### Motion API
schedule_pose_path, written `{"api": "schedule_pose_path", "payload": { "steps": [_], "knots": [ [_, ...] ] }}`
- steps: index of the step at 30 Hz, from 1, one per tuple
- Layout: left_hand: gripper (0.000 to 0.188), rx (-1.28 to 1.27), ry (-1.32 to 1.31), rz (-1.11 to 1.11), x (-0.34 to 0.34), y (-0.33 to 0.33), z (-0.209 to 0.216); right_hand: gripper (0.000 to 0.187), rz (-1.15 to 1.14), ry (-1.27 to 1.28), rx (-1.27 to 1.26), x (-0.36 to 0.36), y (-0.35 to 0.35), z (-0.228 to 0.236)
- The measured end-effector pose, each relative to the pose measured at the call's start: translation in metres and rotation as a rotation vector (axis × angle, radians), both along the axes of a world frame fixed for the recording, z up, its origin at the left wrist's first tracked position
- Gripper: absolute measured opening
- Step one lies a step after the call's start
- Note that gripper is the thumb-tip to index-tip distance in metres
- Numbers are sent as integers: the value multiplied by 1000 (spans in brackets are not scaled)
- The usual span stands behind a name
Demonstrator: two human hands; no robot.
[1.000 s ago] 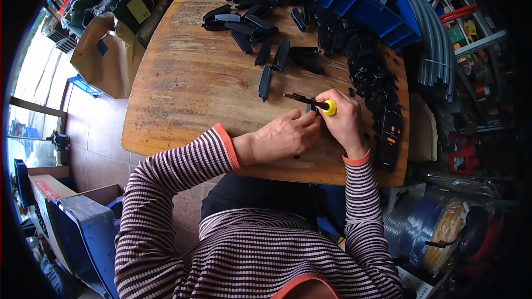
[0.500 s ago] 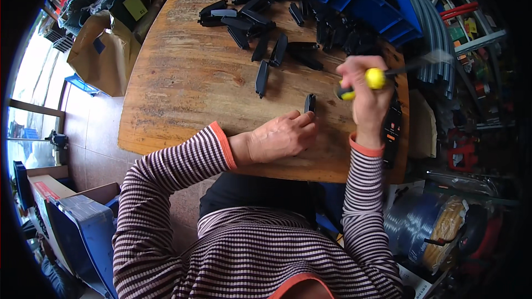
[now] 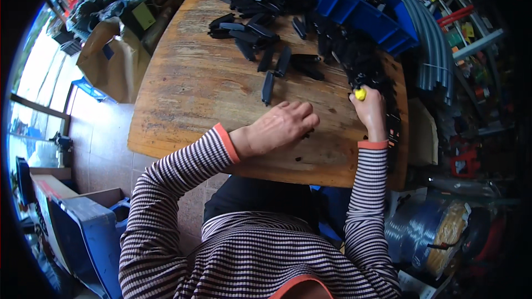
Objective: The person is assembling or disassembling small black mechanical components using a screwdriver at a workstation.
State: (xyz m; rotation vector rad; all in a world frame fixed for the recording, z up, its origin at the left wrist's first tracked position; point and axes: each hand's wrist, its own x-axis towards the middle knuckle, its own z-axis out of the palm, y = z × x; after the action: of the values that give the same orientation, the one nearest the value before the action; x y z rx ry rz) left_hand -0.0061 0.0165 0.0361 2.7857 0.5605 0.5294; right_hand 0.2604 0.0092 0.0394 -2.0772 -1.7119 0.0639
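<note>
My left hand is over the near middle of the wooden table, its fingers curled down. A dark bit of a black plastic piece shows at its fingertips; the rest is hidden under the hand. My right hand is closed round a screwdriver-like tool with a yellow and black handle, beside the dark heap at the table's right; its shaft does not show clearly. A slim black piece lies just beyond my left hand. Nearer me rests a tiny black fragment.
Several more slim black pieces lie scattered at the back of the wooden table. A dark heap fills its right side. Blue bins stand behind, with grey tubes at the right. A paper bag stands at the left.
My right hand has come down with the tool, which was raised and pointing right. My left hand has tilted over the black piece, hiding most of it. The tiny fragment now shows.
</note>
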Motion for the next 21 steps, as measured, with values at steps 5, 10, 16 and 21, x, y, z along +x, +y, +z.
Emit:
{"api": "schedule_pose_path", "payload": {
  "steps": [5,10,16,21],
  "knots": [
    [28,-222,-271,370,-51,39,13,24,-21,-73,2,-9,-6,-1],
    [31,156,-142,82,-57,65,9,21,24,-33,74,-12,-11,-1],
    [24,407,90,-83,-32,52,4,15,27,115,66,-12,-10,9],
    [31,458,329,-300,20,20,21,14,161,331,153,-27,-9,9]
  ]
}}
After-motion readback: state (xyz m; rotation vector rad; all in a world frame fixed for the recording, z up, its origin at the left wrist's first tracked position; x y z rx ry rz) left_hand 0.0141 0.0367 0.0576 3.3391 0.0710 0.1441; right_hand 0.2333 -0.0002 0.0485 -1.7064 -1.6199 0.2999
